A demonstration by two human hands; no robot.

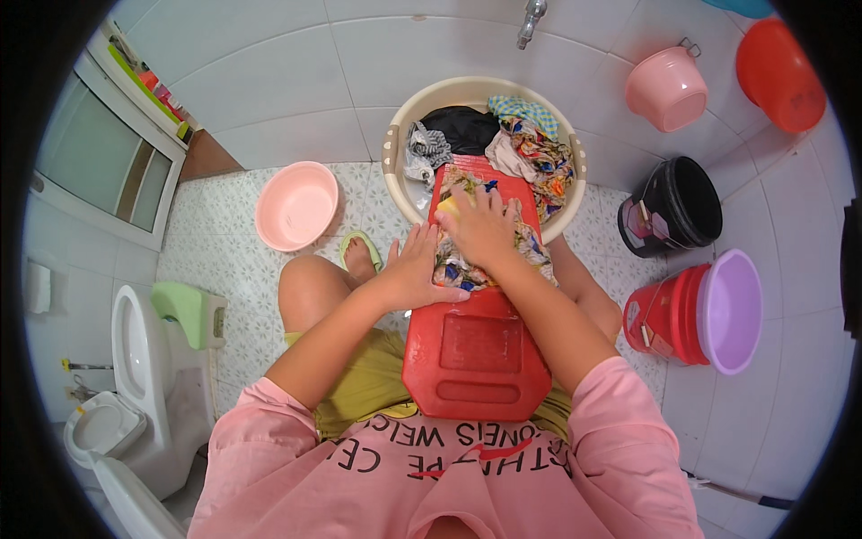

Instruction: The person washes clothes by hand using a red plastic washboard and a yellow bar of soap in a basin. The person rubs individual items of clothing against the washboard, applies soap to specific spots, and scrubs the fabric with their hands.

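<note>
A red plastic washboard (479, 350) slopes from my lap into a large cream basin (421, 98). Across its middle lies a wet, crumpled cloth with a floral print (532, 246). On top of that cloth, my right hand (481, 226) holds a yellow bar of soap (448, 206), partly hidden by the fingers. My left hand (414, 269) rests flat along the left edge of cloth and board, thumb spread over the red surface. In the basin are a black garment (463, 129), a blue-and-yellow checked cloth (522, 111), more floral fabric (539, 151) and a grey patterned piece (428, 143).
A pink basin (296, 205) sits on the floor at left, near a green stool (182, 313) and a toilet (138, 343). At right are a black bucket (687, 205), a red bucket (663, 313) and a purple basin (731, 310). A metal tap (532, 23) projects from the wall above.
</note>
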